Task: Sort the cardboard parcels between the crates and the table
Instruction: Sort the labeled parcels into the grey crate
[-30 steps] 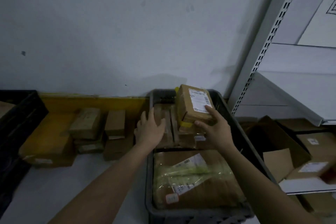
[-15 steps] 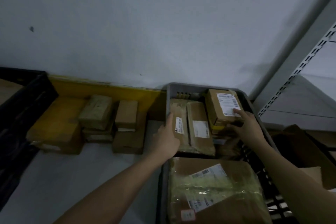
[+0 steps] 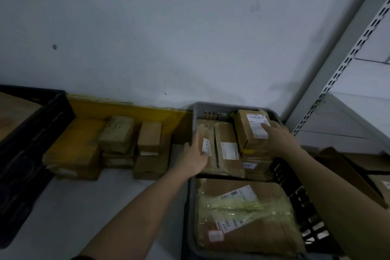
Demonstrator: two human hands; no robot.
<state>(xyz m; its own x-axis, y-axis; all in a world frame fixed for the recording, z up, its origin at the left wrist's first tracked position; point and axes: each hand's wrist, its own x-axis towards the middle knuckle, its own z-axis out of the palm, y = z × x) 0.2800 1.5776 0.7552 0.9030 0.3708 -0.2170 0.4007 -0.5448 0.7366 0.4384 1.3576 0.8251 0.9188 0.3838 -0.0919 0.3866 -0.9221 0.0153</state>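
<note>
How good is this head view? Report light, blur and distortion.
Head view: dim and murky; the grey plastic crate and the black crate lose detail in shadow. Soft blur leaves the white shipping label unreadable. Wide-angle bending slants the grey shelf upright.

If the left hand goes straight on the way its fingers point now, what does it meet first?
The left hand points up along a long parcel at the left of the grey crate. It would probably meet the crate's far wall first, then the room wall behind; depth is hard to judge.

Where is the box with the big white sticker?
In the head view, the labelled box sits at the far right corner of the grey crate, on other parcels, with the right hand resting on it.
</note>
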